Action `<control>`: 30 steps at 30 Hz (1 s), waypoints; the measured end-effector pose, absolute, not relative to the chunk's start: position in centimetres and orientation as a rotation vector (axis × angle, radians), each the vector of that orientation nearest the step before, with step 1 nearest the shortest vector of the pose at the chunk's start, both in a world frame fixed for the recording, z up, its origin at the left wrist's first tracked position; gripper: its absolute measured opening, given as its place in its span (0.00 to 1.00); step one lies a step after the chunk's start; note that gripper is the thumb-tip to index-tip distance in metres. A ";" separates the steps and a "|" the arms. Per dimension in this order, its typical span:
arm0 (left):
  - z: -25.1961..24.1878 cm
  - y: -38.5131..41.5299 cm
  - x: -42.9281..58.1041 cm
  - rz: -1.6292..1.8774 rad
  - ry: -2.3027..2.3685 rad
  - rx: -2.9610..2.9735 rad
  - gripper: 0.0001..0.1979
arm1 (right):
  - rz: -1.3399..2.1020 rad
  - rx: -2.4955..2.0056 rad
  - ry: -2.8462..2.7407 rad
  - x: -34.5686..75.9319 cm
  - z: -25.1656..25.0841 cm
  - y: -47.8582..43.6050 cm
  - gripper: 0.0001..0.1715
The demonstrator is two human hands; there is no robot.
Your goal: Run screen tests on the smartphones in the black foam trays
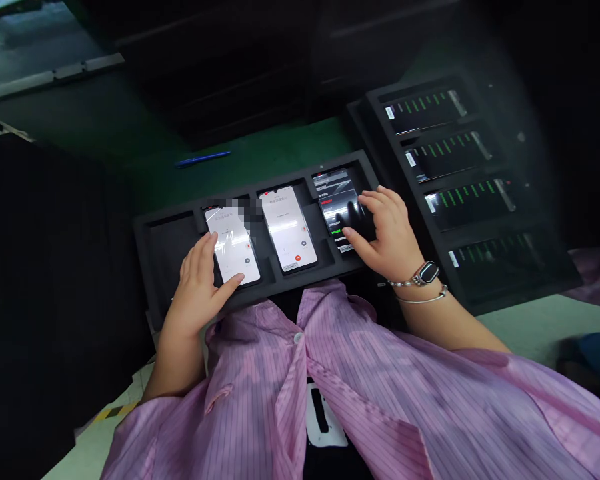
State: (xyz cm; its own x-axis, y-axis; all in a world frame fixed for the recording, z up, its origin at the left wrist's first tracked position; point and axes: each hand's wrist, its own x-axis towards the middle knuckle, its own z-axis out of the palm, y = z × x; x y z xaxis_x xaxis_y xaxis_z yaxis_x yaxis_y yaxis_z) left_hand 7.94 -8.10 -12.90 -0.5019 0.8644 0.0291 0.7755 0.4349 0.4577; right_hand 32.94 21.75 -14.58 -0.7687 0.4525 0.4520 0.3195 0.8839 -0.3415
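Three phones lie face up in the slots of a black tray (340,270) close to my body. My left hand (200,283) rests over the left phone (233,250), its thumb at the lower edge of the white screen and its fingers along the left side. The middle phone (287,227) also shows a white screen, with a red button near the bottom; neither hand touches it. My right hand (390,233) lies over the right phone (336,207), thumb and fingers apart at its dark screen with lines of text. The leftmost slot holds no phone.
A second black tray (420,193) on the right holds several dark-screened phones with green lines. Behind the near tray a blue pen (203,159) lies on the green surface (280,145). Dark panels rise behind and at the left.
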 end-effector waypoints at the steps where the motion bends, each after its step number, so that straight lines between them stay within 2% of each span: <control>1: -12.9 -8.1 7.9 0.617 2.478 1.436 0.44 | 0.336 -0.575 -2.521 32.9 -14.7 21.7 0.31; 4: -13.0 -8.1 7.8 0.611 2.478 1.448 0.45 | 0.350 -0.651 -2.575 33.0 -14.7 21.8 0.35; 13: -12.9 -8.2 8.0 0.610 2.468 1.477 0.44 | 0.344 -0.715 -2.630 33.1 -15.3 22.1 0.54; 18: -13.0 -8.3 7.9 0.603 2.450 1.479 0.43 | 0.273 -0.772 -2.718 32.9 -15.3 21.8 0.40; 23: -13.1 -8.3 8.0 0.627 2.445 1.481 0.42 | 0.310 -0.682 -2.559 33.3 -15.6 22.1 0.45; 30: -13.1 -8.6 8.4 0.599 2.428 1.474 0.42 | 0.351 -0.439 -2.472 34.0 -14.7 19.9 0.32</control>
State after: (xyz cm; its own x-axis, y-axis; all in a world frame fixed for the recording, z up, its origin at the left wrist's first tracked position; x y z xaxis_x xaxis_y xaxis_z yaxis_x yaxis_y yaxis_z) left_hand 8.41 -8.57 -13.08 -0.4632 0.8862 0.0086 0.7884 0.4076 0.4607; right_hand 33.99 19.92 -14.74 -0.7670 0.3862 0.5124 0.2284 0.9106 -0.3443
